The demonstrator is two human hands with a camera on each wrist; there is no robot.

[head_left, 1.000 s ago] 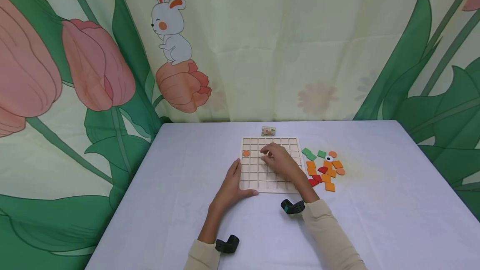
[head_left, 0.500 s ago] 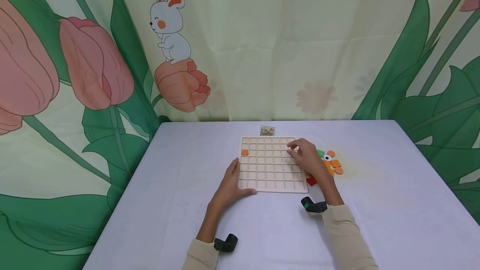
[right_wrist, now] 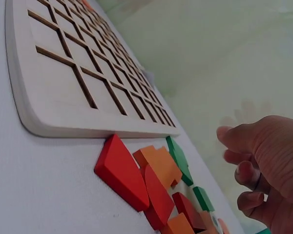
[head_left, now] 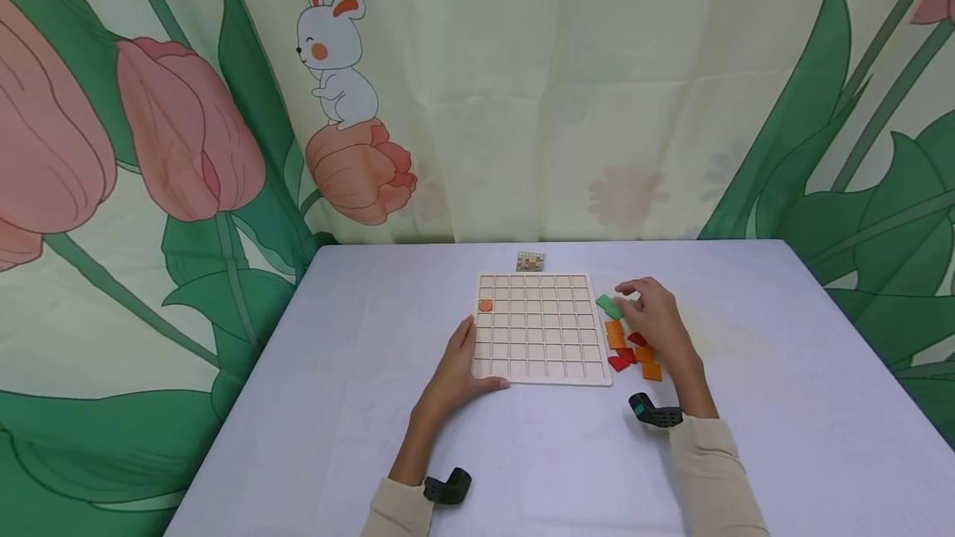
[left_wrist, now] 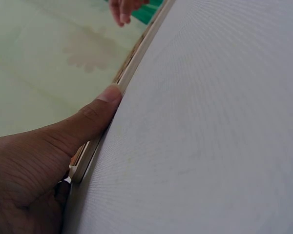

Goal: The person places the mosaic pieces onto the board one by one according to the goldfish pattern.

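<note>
A pale wooden grid board [head_left: 545,330] lies flat, an orange round piece [head_left: 486,305] in a cell near its left edge. My left hand [head_left: 455,371] rests at its near left corner, fingers straight along the side, thumb along the front edge. In the left wrist view the thumb of that hand [left_wrist: 63,126] touches the board's rim [left_wrist: 136,56]. My right hand [head_left: 656,320] hovers over the loose pieces right of the board, partly hiding them. The right wrist view shows this hand [right_wrist: 273,165] with bent fingers apart from the thumb, nothing between them.
Several green [head_left: 608,306], orange [head_left: 615,335] and red pieces [head_left: 618,364] lie beside the board's right edge; one red piece [right_wrist: 122,173] is close against it. A small patterned card [head_left: 530,262] lies behind the board. A printed curtain [head_left: 507,106] hangs behind the table.
My right hand has moved right, from above the middle of the board to above the loose pieces. The left hand has stayed at the board's corner.
</note>
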